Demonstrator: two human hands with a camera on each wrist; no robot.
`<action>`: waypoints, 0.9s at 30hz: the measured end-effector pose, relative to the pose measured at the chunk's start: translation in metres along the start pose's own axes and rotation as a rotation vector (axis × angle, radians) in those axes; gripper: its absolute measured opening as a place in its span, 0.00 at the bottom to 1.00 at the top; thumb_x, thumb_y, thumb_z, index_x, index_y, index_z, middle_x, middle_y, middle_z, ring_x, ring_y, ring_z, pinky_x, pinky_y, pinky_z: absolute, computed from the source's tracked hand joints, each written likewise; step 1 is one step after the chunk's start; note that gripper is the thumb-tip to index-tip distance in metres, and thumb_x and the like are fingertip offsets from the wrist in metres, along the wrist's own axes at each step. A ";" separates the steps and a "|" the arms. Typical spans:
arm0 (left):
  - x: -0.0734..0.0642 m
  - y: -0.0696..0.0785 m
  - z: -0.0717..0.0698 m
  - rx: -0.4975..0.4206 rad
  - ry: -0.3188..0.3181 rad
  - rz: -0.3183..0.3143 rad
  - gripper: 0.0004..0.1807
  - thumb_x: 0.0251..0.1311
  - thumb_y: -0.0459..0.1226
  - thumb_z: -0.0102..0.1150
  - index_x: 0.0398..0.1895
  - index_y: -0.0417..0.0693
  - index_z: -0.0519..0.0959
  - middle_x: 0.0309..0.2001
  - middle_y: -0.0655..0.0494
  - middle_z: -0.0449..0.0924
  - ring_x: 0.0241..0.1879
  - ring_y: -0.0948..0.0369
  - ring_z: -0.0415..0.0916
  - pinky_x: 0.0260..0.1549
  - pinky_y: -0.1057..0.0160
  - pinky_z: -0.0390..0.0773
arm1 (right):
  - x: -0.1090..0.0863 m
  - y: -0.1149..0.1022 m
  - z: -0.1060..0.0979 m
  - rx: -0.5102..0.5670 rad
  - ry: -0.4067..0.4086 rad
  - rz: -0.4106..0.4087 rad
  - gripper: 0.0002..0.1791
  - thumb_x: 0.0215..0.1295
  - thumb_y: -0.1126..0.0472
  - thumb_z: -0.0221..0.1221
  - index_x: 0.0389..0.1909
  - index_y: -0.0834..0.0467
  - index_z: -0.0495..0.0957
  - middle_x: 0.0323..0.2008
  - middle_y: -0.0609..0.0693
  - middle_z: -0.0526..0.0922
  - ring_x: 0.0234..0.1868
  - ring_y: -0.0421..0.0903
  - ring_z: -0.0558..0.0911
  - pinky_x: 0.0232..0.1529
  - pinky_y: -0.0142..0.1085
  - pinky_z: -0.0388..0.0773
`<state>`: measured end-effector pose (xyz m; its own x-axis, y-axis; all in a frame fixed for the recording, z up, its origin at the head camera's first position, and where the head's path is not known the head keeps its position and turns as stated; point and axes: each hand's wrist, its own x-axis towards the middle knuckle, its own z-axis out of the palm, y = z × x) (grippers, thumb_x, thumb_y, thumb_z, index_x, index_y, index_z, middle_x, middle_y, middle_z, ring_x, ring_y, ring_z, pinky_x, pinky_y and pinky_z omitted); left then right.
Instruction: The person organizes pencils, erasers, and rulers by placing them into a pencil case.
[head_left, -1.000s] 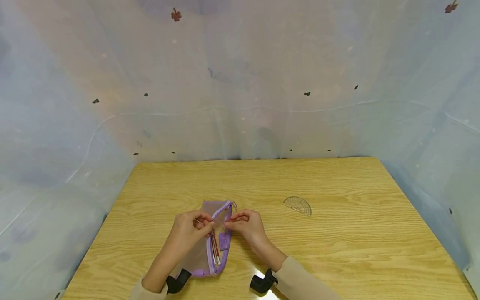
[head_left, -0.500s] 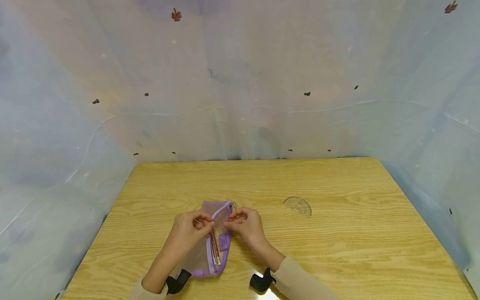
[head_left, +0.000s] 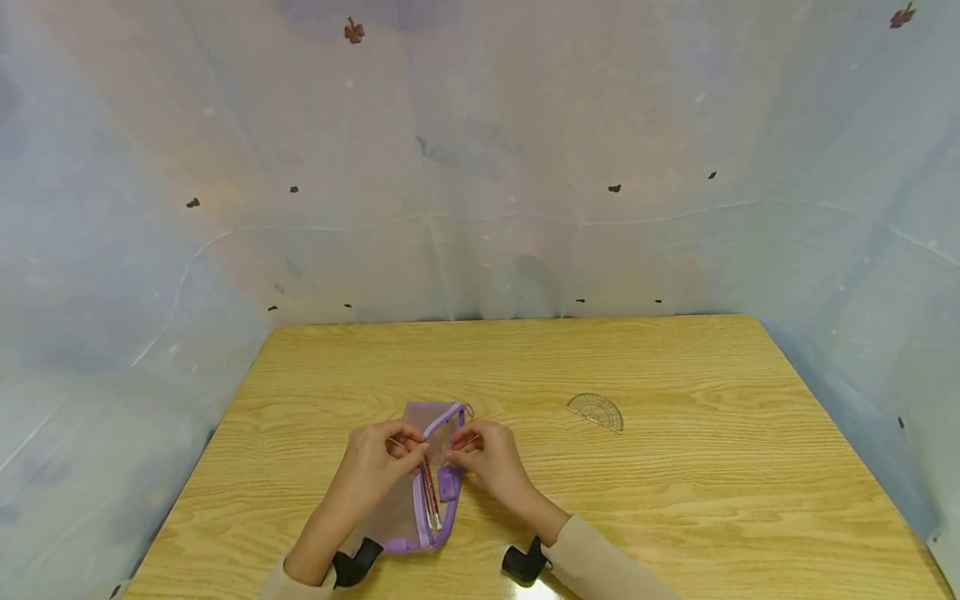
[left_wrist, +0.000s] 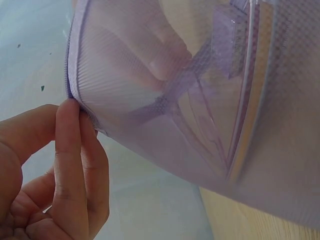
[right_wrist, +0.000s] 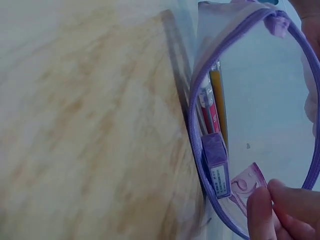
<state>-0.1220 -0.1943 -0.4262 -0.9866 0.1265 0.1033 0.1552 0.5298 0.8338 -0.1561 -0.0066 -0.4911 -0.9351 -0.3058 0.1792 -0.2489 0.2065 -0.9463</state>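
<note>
A purple mesh pencil case [head_left: 390, 508] lies on the table with its zip undone. My left hand [head_left: 381, 450] pinches the zipped edge of the opening, also seen at the mesh's rim in the left wrist view. At the other side of the mouth, my right hand [head_left: 491, 458] reaches in and pinches a clear, pinkish set square [right_wrist: 247, 182] by its corner. Inside the case lie a purple box-shaped eraser [right_wrist: 216, 165], a red-and-white pen [right_wrist: 209, 107] and a yellow pencil [right_wrist: 219, 100]. The right palm is largely out of the right wrist view.
A clear protractor [head_left: 596, 412] lies flat on the wooden table [head_left: 675, 500], to the right of the case. A pale patterned cloth [head_left: 480, 167] hangs behind the table and along its sides. Black wrist cameras [head_left: 525, 562] sit on both wrists.
My right hand has shifted slightly left and down, further into the mouth of the case. The left hand, the case and the protractor have stayed in place.
</note>
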 end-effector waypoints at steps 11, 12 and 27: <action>0.000 0.000 0.000 0.007 -0.011 -0.001 0.03 0.57 0.26 0.68 0.33 0.39 0.84 0.26 0.57 0.81 0.23 0.64 0.80 0.23 0.69 0.82 | 0.002 -0.003 0.001 -0.076 -0.065 -0.085 0.13 0.56 0.75 0.68 0.42 0.74 0.81 0.34 0.61 0.84 0.32 0.47 0.84 0.33 0.28 0.83; 0.000 0.000 0.000 0.013 -0.009 0.002 0.03 0.57 0.26 0.68 0.33 0.39 0.84 0.26 0.57 0.81 0.23 0.64 0.80 0.23 0.69 0.82 | 0.002 -0.003 0.001 -0.067 -0.066 -0.079 0.13 0.56 0.75 0.68 0.42 0.73 0.81 0.34 0.61 0.84 0.32 0.47 0.84 0.33 0.28 0.83; 0.001 0.001 0.001 0.033 0.009 0.005 0.03 0.56 0.25 0.68 0.32 0.39 0.84 0.26 0.58 0.81 0.25 0.64 0.79 0.24 0.69 0.82 | 0.004 -0.001 -0.007 0.023 -0.048 -0.057 0.11 0.57 0.74 0.69 0.41 0.73 0.81 0.34 0.62 0.85 0.32 0.49 0.85 0.32 0.30 0.84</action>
<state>-0.1228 -0.1930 -0.4258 -0.9862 0.1214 0.1123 0.1613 0.5562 0.8152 -0.1616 -0.0012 -0.4871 -0.9062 -0.3607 0.2209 -0.2954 0.1660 -0.9408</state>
